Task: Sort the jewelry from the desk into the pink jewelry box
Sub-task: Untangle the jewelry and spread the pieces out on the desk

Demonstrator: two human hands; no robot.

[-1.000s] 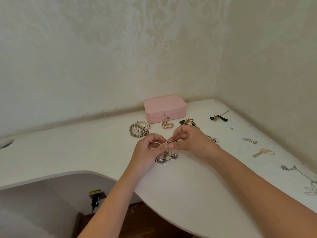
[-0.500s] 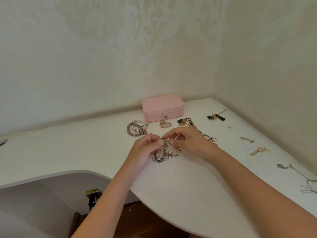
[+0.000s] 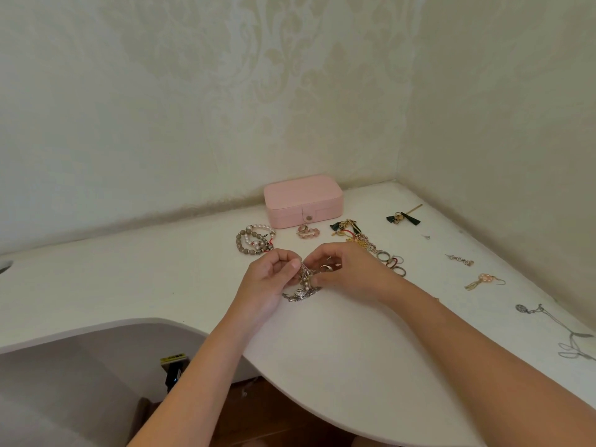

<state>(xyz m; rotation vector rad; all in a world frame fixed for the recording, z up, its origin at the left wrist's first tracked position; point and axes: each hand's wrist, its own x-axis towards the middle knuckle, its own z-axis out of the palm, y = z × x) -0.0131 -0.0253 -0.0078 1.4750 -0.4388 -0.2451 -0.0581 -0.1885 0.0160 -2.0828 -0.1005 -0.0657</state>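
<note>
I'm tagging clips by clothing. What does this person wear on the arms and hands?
Nothing visible. The left hand and right hand are ungloved; the left forearm and right forearm are bare to the frame's edge, with no sleeve, watch or wristband. Whether a finger carries a ring cannot be told.

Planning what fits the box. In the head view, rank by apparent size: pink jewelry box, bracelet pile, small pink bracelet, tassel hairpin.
1. pink jewelry box
2. bracelet pile
3. tassel hairpin and small pink bracelet: too alike to rank.
</note>
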